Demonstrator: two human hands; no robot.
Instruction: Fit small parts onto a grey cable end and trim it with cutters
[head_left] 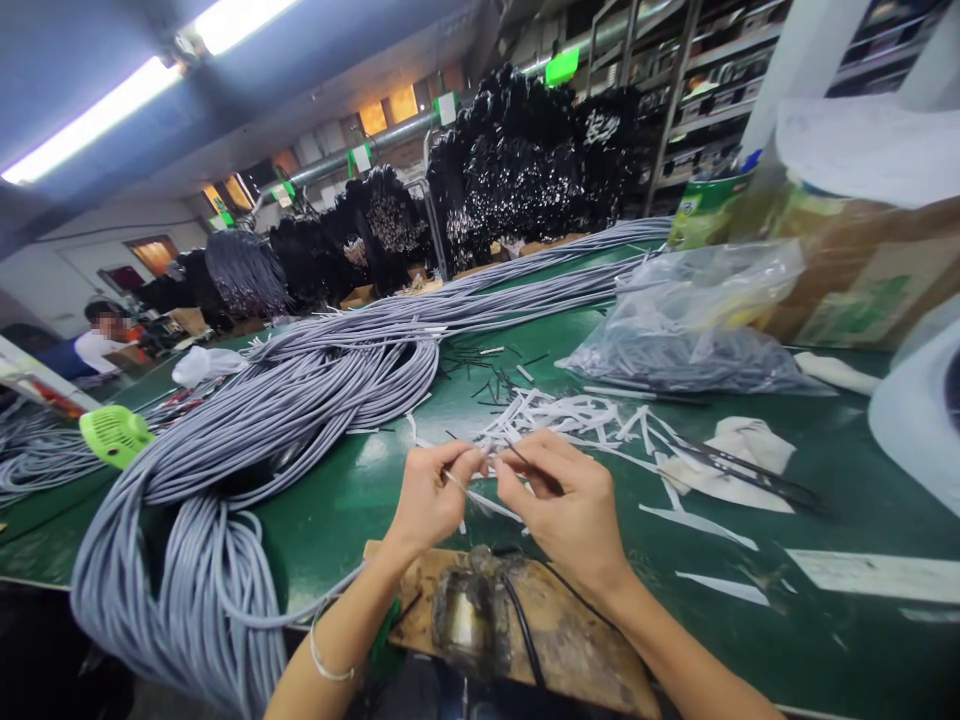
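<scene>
My left hand [439, 490] is closed in a pinch, with a thin pale wire [480, 497] running out from under its fingers. A grey cable [315, 610] from the big coil passes beneath my left wrist. Facing it, my right hand [566, 500] pinches a thin dark strand [523, 458]. The fingertips of both hands nearly meet, and the small part between them is too tiny to make out. Just behind lies a heap of white strips [570, 412]. Below my hands sits a worn wooden board [592, 650] with a stained metal pot [465, 615] on it.
Thick bundles of grey cables [300, 385] cover the left of the green table [315, 545]. Rightward are a clear plastic bag [682, 330], dark tweezers [757, 472] on a cloth [742, 440] and a cardboard box [877, 265]. A green fan [116, 435] stands left; a person [105, 340] sits farther back.
</scene>
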